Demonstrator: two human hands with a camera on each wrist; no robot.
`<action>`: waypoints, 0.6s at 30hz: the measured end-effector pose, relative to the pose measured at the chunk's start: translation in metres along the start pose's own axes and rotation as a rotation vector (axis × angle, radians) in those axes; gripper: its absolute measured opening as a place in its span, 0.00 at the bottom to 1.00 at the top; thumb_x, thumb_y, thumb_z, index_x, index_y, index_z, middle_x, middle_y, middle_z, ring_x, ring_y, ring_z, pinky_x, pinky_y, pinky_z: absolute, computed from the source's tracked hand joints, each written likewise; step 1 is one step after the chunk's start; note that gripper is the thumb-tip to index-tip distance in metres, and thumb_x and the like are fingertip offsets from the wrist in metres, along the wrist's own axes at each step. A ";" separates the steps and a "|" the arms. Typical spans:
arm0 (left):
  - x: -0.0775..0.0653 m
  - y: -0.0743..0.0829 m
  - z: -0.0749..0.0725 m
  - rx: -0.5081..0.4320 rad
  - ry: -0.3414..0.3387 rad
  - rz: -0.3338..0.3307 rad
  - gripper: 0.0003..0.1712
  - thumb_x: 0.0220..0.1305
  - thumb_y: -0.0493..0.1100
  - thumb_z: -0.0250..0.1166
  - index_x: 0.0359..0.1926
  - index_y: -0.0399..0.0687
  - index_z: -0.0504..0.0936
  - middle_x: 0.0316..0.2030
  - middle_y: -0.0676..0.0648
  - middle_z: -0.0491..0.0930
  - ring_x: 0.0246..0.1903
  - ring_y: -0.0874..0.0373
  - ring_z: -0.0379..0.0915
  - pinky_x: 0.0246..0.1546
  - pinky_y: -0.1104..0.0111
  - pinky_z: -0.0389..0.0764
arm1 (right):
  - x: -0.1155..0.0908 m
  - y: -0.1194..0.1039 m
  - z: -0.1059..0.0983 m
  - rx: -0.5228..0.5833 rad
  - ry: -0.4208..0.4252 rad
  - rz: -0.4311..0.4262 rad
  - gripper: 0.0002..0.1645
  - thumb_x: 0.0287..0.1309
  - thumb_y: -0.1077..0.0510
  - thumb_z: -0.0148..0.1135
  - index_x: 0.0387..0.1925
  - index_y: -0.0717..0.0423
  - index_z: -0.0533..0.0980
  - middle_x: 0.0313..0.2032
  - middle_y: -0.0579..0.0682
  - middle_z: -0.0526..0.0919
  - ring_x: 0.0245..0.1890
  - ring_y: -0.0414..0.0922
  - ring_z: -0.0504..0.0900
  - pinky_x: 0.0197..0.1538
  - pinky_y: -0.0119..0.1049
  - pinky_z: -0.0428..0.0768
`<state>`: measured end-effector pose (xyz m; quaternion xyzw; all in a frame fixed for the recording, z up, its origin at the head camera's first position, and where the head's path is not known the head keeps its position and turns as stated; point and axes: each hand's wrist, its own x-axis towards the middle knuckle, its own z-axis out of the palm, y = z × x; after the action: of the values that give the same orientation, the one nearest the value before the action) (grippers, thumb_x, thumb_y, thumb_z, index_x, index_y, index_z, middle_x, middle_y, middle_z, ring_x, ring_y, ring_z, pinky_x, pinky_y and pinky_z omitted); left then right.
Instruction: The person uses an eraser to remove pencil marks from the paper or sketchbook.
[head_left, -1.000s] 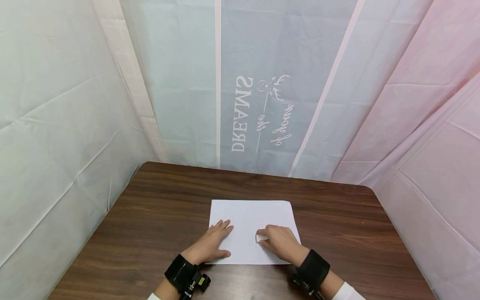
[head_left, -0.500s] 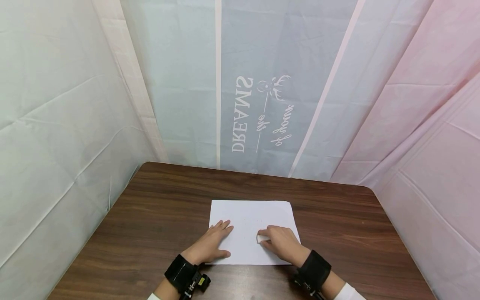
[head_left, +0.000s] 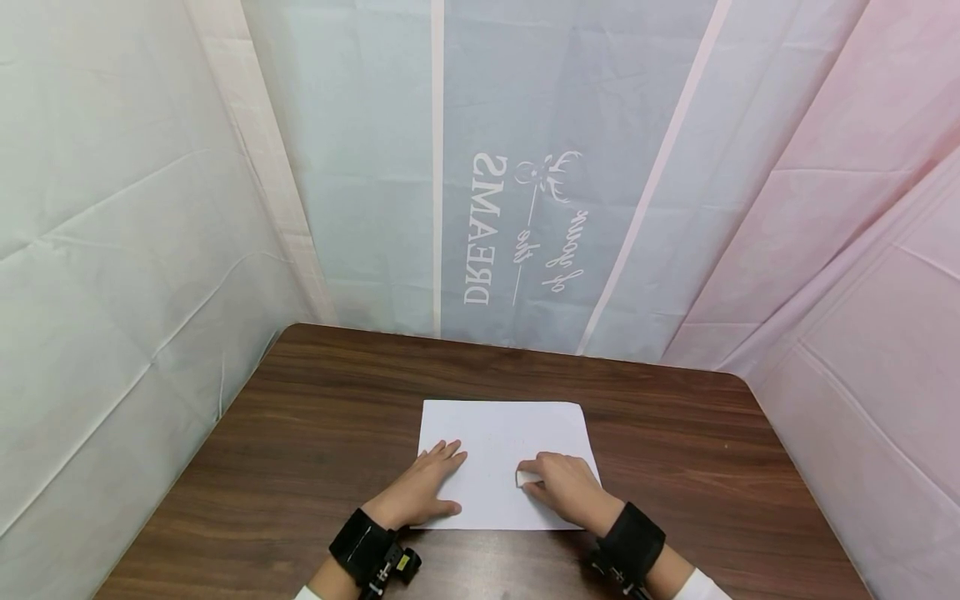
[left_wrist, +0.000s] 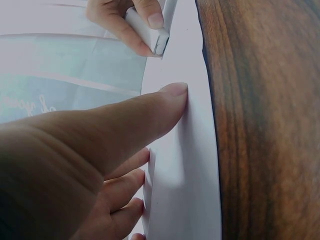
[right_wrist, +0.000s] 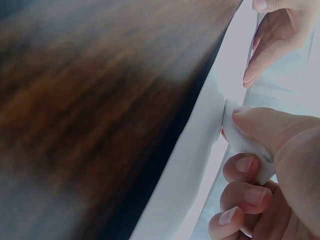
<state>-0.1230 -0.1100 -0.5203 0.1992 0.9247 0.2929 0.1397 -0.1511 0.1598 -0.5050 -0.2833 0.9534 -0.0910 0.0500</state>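
Observation:
A white sheet of paper lies on the table. On its left part my left hand rests with fingers spread and thumb apart, pressing the sheet. Toward the paper's right side, my right hand pinches a small white block with a darkened end, which looks like an eraser. In the left wrist view that dark end of the eraser meets the paper. Thumb and curled fingers cover much of the eraser in the right wrist view. Faint specks show on the sheet.
The brown wood-grain table extends around the sheet on all sides. Behind it hangs a pale blue printed curtain, with a whitish one at left and a pink one at right. Black camera bands circle both wrists.
My right hand has slid slightly to the right over the paper with the eraser in its fingers. The left hand and the sheet look still.

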 end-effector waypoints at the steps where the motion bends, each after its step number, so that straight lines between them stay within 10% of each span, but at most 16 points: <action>1: 0.000 0.000 0.000 -0.002 -0.001 -0.002 0.45 0.55 0.46 0.77 0.71 0.38 0.69 0.76 0.36 0.61 0.77 0.36 0.53 0.76 0.42 0.58 | 0.000 0.000 0.000 0.003 -0.002 0.002 0.16 0.58 0.50 0.72 0.48 0.45 0.86 0.32 0.43 0.87 0.26 0.32 0.74 0.27 0.30 0.72; 18: 0.000 0.000 0.001 -0.008 0.003 -0.005 0.46 0.54 0.46 0.77 0.71 0.38 0.69 0.76 0.36 0.61 0.77 0.36 0.53 0.75 0.42 0.58 | -0.004 0.005 0.002 -0.010 0.005 0.007 0.17 0.58 0.49 0.72 0.49 0.45 0.86 0.31 0.42 0.86 0.26 0.32 0.75 0.28 0.30 0.74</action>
<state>-0.1222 -0.1095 -0.5208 0.1959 0.9242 0.2967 0.1398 -0.1496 0.1659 -0.5074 -0.2799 0.9550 -0.0869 0.0464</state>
